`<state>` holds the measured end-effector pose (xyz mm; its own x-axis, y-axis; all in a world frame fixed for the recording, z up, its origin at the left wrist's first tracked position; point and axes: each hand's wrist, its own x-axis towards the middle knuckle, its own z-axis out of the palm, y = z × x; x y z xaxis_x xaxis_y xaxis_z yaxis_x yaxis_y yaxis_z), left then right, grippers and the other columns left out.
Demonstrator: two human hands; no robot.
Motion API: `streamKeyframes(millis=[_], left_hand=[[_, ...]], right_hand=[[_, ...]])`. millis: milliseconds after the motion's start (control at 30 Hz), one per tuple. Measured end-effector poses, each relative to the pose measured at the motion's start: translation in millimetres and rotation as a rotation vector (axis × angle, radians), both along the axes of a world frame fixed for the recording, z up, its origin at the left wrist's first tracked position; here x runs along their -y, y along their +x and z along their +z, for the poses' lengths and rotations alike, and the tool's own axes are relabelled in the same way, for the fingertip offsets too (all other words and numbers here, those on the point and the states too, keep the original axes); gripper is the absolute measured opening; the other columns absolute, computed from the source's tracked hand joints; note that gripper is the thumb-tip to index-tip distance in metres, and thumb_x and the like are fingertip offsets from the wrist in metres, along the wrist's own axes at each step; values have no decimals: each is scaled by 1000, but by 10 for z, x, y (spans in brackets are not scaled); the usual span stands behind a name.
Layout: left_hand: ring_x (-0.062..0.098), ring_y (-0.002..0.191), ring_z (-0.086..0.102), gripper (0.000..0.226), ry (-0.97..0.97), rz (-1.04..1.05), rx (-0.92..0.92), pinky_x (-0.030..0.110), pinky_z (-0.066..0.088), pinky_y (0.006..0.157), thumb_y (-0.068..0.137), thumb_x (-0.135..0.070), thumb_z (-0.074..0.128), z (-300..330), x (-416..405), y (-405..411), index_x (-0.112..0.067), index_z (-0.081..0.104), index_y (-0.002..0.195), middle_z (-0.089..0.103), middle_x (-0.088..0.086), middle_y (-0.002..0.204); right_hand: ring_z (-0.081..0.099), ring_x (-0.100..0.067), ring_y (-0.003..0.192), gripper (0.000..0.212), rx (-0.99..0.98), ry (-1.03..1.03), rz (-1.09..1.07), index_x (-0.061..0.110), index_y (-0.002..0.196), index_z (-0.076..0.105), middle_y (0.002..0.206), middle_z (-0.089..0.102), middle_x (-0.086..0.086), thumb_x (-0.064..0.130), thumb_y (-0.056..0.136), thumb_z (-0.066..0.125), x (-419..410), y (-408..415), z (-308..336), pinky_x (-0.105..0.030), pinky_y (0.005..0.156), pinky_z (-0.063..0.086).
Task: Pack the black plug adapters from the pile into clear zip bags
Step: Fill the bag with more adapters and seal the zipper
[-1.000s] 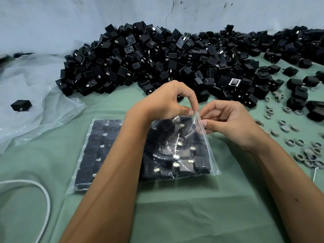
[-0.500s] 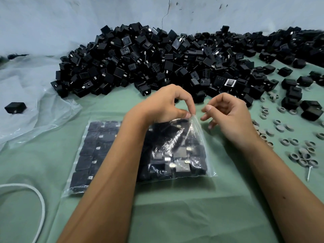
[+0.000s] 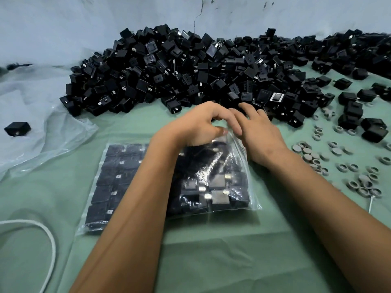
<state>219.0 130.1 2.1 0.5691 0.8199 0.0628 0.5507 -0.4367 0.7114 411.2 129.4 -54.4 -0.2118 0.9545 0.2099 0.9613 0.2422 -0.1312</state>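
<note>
A big pile of black plug adapters (image 3: 190, 72) lies along the far side of the green cloth. In front of me a clear zip bag (image 3: 228, 185) filled with adapters lies partly on a second filled bag (image 3: 110, 178). My left hand (image 3: 201, 125) pinches the top edge of the upper bag with thumb and curled fingers. My right hand (image 3: 260, 132) is off the bag, fingers stretched forward and loose, its fingertips at the near edge of the pile. It holds nothing.
Loose grey rings (image 3: 338, 161) are scattered on the right, with single adapters (image 3: 372, 127) beyond them. Crumpled clear plastic sheeting (image 3: 38, 127) with one adapter (image 3: 17, 128) on it lies at the left. A white cable (image 3: 42, 240) curves at the lower left.
My right hand let go of the bag's top edge and moved forward toward the pile, its fingers opening. My left hand kept its pinch on the bag.
</note>
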Motion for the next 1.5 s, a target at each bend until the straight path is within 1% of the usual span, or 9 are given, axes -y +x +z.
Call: streamKeyframes(millis=[67,167,267,333,467,667,833,1133,1500], left_hand=[[20,110,66,40,16,58,5,46,53,99,96,3,60,25,-23,-96,-32,79,97,72,-9,111],[9,106,66,42,30,186,99,30,50,92,96,8,54,58,-47,-372,-25,79,97,74,-9,108],[21,97,66,36,62,338,201,36,51,86,97,7,52,84,-66,-638,-18,78,94,74,8,106],[6,88,67,35,67,402,231,20,49,80,97,9,51,87,-67,-771,-15,76,94,75,1,97],[5,71,55,36,97,511,246,20,41,63,94,11,49,78,-66,-931,-12,77,96,64,-17,72],[-5,73,58,33,64,502,250,14,45,66,95,6,53,104,1,-867,-18,76,93,69,-20,73],[21,110,66,29,-26,335,206,34,55,98,98,2,57,40,-12,-715,-18,78,99,73,-2,107],[0,121,55,30,11,43,-6,19,41,102,95,-7,70,-2,-35,-106,-30,76,114,65,-13,127],[10,118,55,16,84,54,-88,38,46,105,89,-21,80,-65,-63,-27,-34,79,96,58,-16,114]], right_hand=[[49,-26,122,53,-60,35,-12,27,150,42,149,37,-2,21,101,59,-65,-6,8,-45,93,52],[53,-17,83,30,-197,53,-84,18,133,53,117,43,-3,26,104,53,-107,-22,10,-42,77,51],[60,-32,95,25,-259,82,-118,19,125,59,118,48,-7,26,101,61,-108,1,-37,-42,85,53],[64,-24,99,26,-452,67,-139,22,119,67,109,61,-1,34,96,71,-64,32,-38,-33,87,52],[68,-5,73,26,-848,23,-239,30,93,72,79,70,11,48,80,84,118,27,-60,-22,61,51],[74,-7,85,31,-929,-151,-115,30,98,72,90,77,7,32,75,92,371,96,-85,-31,81,59],[63,-7,87,27,-798,-96,90,31,104,78,91,64,8,26,80,88,441,243,-10,-16,76,52],[72,-25,98,44,-1069,-272,340,12,116,69,109,76,-6,1,76,86,471,334,23,-32,93,58],[68,-8,75,36,-993,-169,288,14,106,68,92,78,-3,9,78,89,520,237,54,-26,72,52]])
